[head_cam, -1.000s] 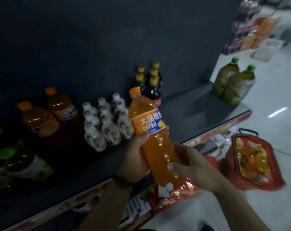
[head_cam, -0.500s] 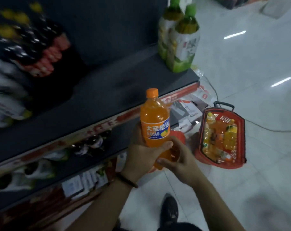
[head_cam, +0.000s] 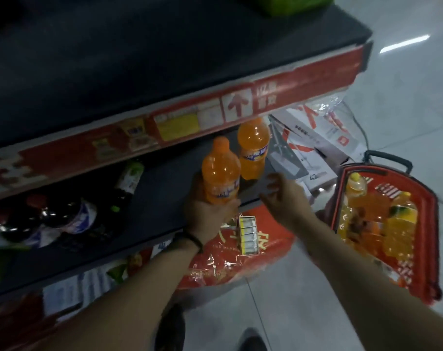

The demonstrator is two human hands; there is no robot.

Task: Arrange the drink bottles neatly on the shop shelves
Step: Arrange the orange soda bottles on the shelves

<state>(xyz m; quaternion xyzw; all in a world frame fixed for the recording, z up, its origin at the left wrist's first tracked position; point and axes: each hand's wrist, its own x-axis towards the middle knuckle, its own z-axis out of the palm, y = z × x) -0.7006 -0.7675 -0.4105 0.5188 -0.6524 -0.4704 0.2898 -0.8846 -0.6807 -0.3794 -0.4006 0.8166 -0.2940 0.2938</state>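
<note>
Gripping, with the left hand [head_cam: 205, 214], a clear plastic bottle of orange soda [head_cam: 220, 173] with an orange cap: fingers and thumb curled round its lower body, at the blue-and-orange label. Held upright over the front of the dark lower shelf [head_cam: 164, 198], just beside a second, matching orange soda bottle [head_cam: 253, 153] standing behind it to the right, under the red price strip [head_cam: 215, 115] of the shelf above. Cannot tell whether the held base rests on the shelf. Hovering just right of both bottles with the right hand [head_cam: 283, 196], fingers apart and loosely bent, clasping nothing. Farther right on the floor, a red plastic shopping basket [head_cam: 428, 224] with more orange and yellow bottles inside.
</note>
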